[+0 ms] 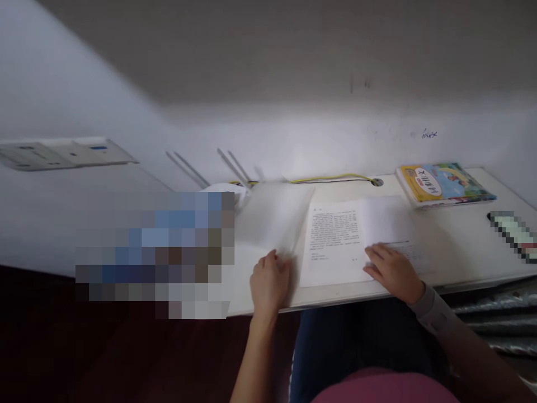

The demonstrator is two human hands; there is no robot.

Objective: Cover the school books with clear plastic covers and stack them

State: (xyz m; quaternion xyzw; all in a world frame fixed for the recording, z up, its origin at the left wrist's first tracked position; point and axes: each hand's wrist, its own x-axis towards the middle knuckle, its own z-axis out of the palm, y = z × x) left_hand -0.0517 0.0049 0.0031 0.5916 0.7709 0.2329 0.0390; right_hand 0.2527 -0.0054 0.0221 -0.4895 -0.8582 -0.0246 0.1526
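Observation:
A book [334, 240] lies spread on the white desk in front of me, with printed text on its pages. On its left side a page [277, 215] stands raised and is smeared by motion. My left hand [269, 281] is at that page's lower edge, fingers curled in and closed around its corner; the exact grip is partly hidden. Resting on the lower part of the right-hand page is my right hand [394, 272], its fingers stretched out and holding nothing. A grey band circles the right wrist.
Colourful books [447, 184] are stacked at the back right of the desk [453, 240]. A phone-like object [514, 232], pixelated, lies at the right edge. A yellow and black cable [331, 179] runs along the wall to a hole. Pixelated items [168, 246] fill the left end.

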